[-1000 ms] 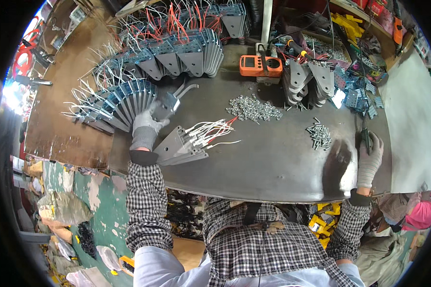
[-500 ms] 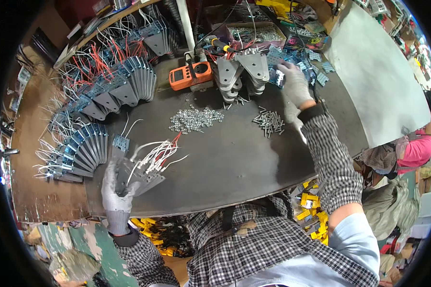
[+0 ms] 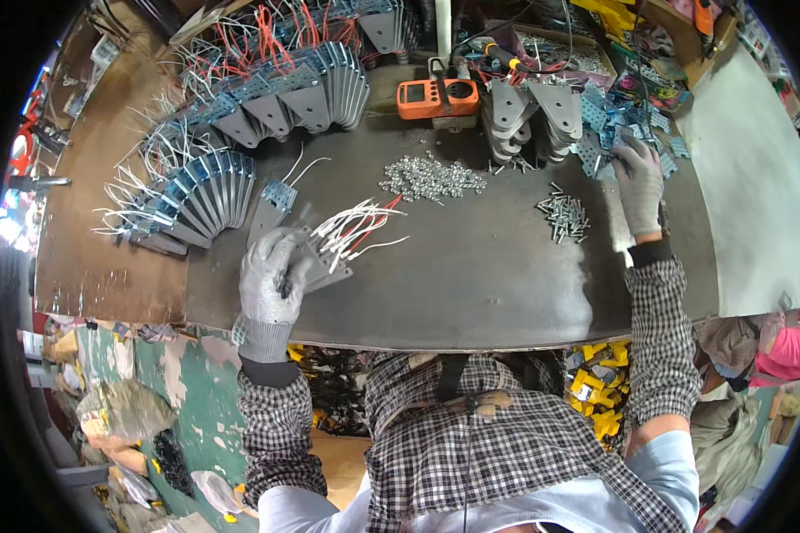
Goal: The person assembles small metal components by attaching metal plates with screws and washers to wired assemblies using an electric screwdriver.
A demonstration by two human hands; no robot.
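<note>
My gloved left hand (image 3: 276,275) is at the left front of the dark table, fingers curled on the edge of a grey metal plate (image 3: 331,277). A bundle of white wires (image 3: 356,229), with a red one among them, lies over that plate. Just beyond the hand is another grey plate with a blue perforated block (image 3: 279,195) and two white wires. On the right, my gloved right hand (image 3: 640,178) reaches down into a heap of small blue perforated pieces (image 3: 593,153). Its fingers are bent together, and what they pinch is hidden.
Small shiny nuts (image 3: 431,178) and screws (image 3: 564,216) lie in two piles. Behind them stand an orange meter (image 3: 437,98) and stacked grey plates (image 3: 556,115). Rows of wired plates (image 3: 209,191) fill the left. A pale sheet (image 3: 751,178) covers the right.
My view has shifted, so the table sits higher and further right. My left hand's fingers have curled in at the plate. My right hand has moved from beside the stacked plates into the blue pieces.
</note>
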